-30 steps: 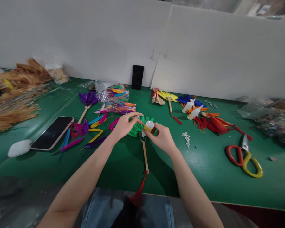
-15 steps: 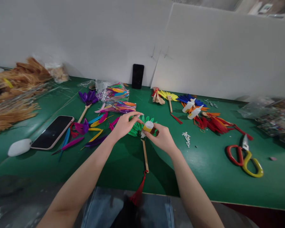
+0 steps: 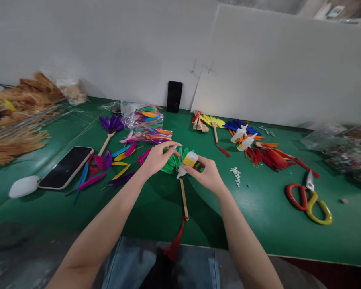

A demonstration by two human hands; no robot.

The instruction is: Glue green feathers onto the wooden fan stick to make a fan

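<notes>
A fan of green feathers (image 3: pixel 170 166) lies in front of me, its thin wooden handle (image 3: pixel 184 198) pointing toward me and a red tassel (image 3: pixel 176 243) hanging over the table edge. My right hand (image 3: pixel 207 174) grips a small glue bottle (image 3: pixel 190 159) with a yellow label. The bottle is tilted, its white nozzle down at the base of the feathers where the handle starts. Over the fan's left side, my left hand (image 3: pixel 160 159) has thumb and fingers drawn together; what they pinch, if anything, is too small to make out.
Loose coloured feathers (image 3: pixel 120 172), a phone (image 3: pixel 66 167) and a purple feather fan (image 3: pixel 111 124) lie left. White beads (image 3: pixel 236 176), more glue bottles (image 3: pixel 246 142) and scissors (image 3: pixel 310 196) are right. Another phone (image 3: pixel 174 96) leans on the white board (image 3: pixel 108 48) behind.
My right hand has tipped the glue bottle further over, so its nozzle now points down and left at the fan's base. My left hand has hardly moved.
</notes>
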